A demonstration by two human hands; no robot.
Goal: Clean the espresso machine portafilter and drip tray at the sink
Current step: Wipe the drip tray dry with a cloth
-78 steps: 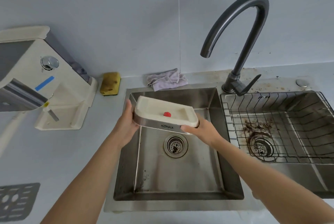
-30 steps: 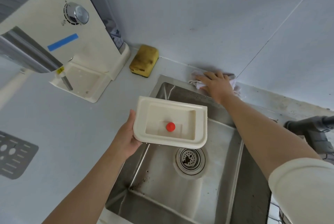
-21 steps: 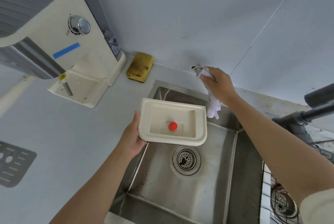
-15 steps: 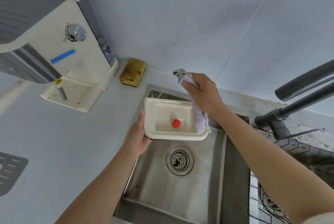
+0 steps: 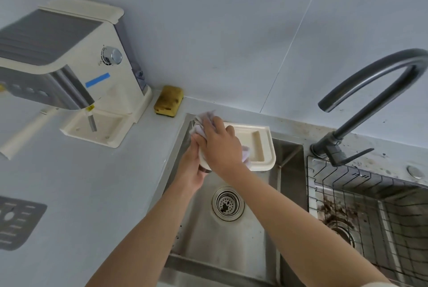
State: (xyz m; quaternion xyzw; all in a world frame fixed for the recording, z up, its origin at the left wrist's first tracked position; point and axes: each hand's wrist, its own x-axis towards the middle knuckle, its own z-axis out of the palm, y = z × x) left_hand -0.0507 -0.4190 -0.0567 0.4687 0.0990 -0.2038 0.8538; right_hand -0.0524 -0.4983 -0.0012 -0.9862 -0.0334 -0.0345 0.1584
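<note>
The cream drip tray hangs over the left basin of the steel sink. My left hand grips its left end from below. My right hand presses a pale grey cloth onto the left part of the tray and covers its inside there. The tray's red float is hidden under the hand and cloth. The cream espresso machine stands on the counter to the left, its tray bay bare. The portafilter's cream handle sticks out at the far left.
A yellow sponge lies against the wall next to the machine. A grey grate lies on the counter at the left edge. The dark faucet arches over the right basin, which holds a wire rack and coffee stains. A drain strainer sits below the tray.
My right hand let go of the tray, picked the cloth up from behind the sink and brought it down onto the tray. My left hand kept hold of the tray.
</note>
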